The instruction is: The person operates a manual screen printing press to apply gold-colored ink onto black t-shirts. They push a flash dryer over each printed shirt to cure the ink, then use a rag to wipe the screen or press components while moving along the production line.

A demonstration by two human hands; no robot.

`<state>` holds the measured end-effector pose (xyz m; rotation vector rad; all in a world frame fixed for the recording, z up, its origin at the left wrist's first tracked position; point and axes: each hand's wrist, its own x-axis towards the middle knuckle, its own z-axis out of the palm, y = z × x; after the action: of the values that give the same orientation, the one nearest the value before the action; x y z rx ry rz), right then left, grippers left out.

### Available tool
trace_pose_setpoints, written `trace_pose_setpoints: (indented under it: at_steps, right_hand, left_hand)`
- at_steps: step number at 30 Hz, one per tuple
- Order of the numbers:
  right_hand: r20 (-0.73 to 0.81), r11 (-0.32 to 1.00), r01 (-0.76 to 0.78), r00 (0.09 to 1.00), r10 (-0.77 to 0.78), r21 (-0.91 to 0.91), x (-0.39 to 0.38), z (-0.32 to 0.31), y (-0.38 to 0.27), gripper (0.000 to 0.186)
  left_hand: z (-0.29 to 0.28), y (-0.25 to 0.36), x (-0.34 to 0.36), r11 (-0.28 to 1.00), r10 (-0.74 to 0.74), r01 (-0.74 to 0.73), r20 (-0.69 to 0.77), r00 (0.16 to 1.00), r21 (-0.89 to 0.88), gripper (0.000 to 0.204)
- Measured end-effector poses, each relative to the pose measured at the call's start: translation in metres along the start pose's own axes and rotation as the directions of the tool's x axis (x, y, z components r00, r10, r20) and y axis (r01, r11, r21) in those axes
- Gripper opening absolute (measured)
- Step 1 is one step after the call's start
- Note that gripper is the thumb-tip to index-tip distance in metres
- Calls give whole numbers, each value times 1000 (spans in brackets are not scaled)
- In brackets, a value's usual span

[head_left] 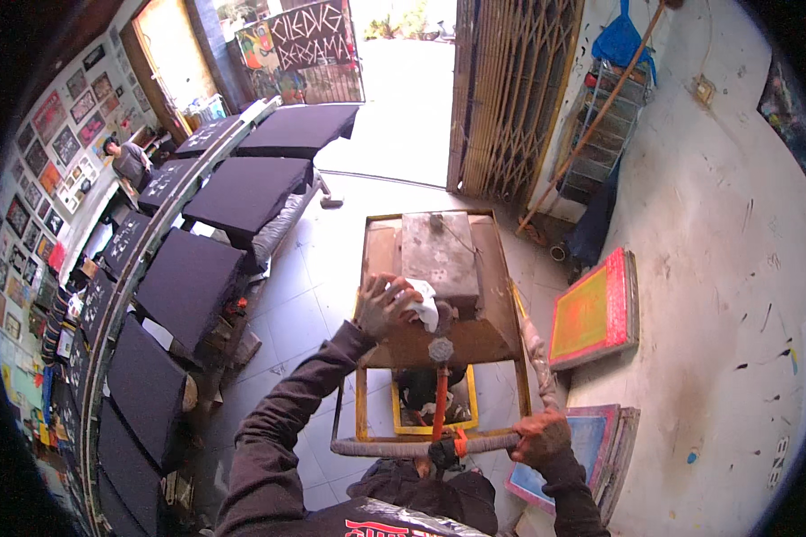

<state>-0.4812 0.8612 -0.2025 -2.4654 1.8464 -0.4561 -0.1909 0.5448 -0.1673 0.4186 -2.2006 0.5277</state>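
My left hand [385,305], grip closed on a white cloth [427,309], is by the metal box [439,255]. My right hand [543,437] clamps the wrapped handlebar [487,443], likely steadying it.

Beyond the metal stand [484,345] and to its left, a dark sign panel [312,38] carries two lines of pale, angular, hand-drawn capitals. On the near side of the stand, bold red lettering [378,529] shows on the person's dark top [327,526], cut off by the lower edge. Well to the stand's right, small dark stacked characters [777,461] mark the white wall [698,340]. Well to its left, black fabric pieces [127,240] bear white print too small to read
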Motion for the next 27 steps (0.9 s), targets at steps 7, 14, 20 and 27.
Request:
trace_pose_setpoints:
  at_steps: [7,14,20,27]
  right_hand:
    - [158,1000,-11,987,13,-16,-24,8,5,30]
    - [103,998,14,995,-19,58,-18,-21,-4,31]
    - [32,995,-6,999,3,97,-7,-33,-18,31]
    - [-22,993,-18,1000,21,118,17,-25,-49,36]
  left_hand:
    - [2,20,-9,996,-72,73,13,997,-56,38]
    - [-5,25,-3,983,-146,155,88,985,-103,37]
    - [-52,6,-7,954,-163,181,92,982,-240,34]
    - [-209,136,-56,626,-729,774,278,625,-96,27]
